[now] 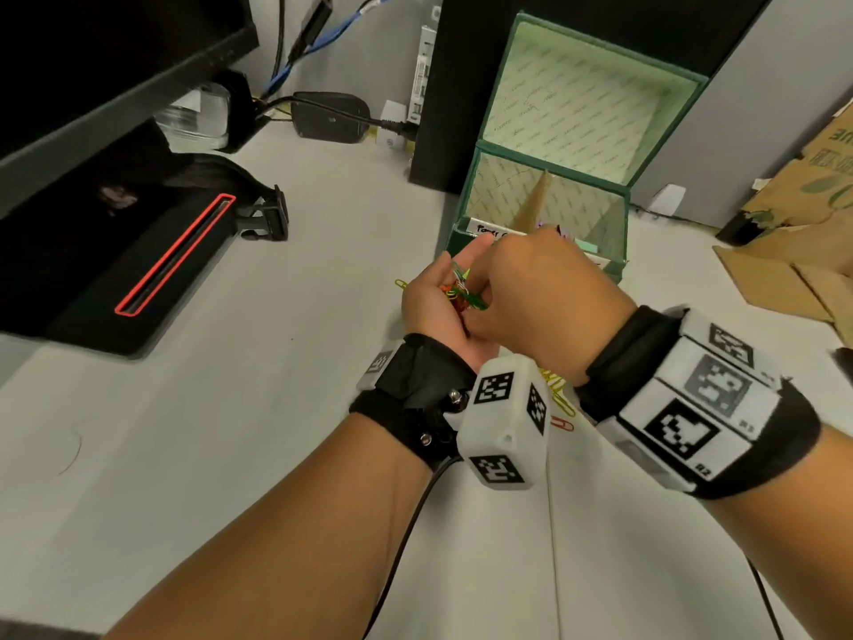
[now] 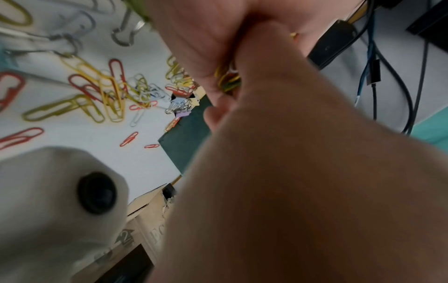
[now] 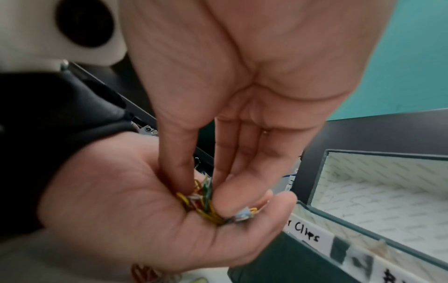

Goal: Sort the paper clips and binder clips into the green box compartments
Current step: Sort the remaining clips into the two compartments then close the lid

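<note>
My left hand (image 1: pixel 429 302) is held palm up just in front of the green box (image 1: pixel 540 214), fingers cupped round a bunch of coloured paper clips (image 1: pixel 461 293). My right hand (image 1: pixel 531 288) reaches down into that palm. In the right wrist view its thumb and fingers (image 3: pixel 174 162) pinch the paper clips (image 3: pixel 203 204). The green box's lid stands upright and a white label (image 3: pixel 308 237) sits on its front rim. Loose paper clips (image 2: pixel 104 92) lie scattered on the table, with a small heap of binder clips (image 2: pixel 181 107) beside the green box (image 2: pixel 184 141).
A monitor (image 1: pixel 115 62) and a black device with a red-outlined slot (image 1: pixel 175 256) stand to the left. Cables and a power brick (image 1: pixel 330 115) lie at the back, a dark tower (image 1: pixel 452 108) behind the box, and torn cardboard (image 1: pixel 794 233) to the right.
</note>
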The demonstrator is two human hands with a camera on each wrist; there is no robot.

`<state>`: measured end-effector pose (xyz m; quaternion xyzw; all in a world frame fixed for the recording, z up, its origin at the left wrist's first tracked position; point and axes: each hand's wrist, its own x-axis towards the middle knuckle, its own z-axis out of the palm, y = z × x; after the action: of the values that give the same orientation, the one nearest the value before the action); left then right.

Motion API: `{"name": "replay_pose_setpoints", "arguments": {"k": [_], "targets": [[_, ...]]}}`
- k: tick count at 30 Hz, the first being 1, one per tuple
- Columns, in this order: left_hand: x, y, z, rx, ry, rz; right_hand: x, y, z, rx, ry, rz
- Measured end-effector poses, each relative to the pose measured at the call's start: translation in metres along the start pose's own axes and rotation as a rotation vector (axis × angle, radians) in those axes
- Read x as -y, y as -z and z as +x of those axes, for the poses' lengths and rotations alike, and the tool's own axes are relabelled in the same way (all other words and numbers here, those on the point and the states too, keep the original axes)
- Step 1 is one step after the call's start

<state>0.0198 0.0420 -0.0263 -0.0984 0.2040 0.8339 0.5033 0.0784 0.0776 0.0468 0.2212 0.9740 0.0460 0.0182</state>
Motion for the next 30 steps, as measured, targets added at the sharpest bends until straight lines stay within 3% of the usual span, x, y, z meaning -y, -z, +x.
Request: {"name": "replay_pose_setpoints", "arguments": {"k": [4, 10, 19, 25, 30], "targets": [[0.001, 0.0, 0.003, 0.037, -0.045, -0.006, -0.01, 0.002, -0.001, -0.038, -0.02, 0.154], [-0.001, -0.001, 0.005, 0.065, -0.052, -0.032, -0.033, 0.011, -0.005, 0.085, -0.188, 0.733], [-0.001, 0.001, 0.01, 0.078, -0.03, -0.086, -0.051, 0.028, 0.0, 0.03, -0.269, 1.071], [-0.002, 0.0, 0.008, 0.091, 0.008, -0.116, -0.062, 0.037, 0.007, -0.165, -0.258, 1.092], [0.004, 0.001, 0.009, 0.083, 0.018, -0.103, -0.068, 0.028, 0.039, -0.46, -0.312, 0.694]]}}
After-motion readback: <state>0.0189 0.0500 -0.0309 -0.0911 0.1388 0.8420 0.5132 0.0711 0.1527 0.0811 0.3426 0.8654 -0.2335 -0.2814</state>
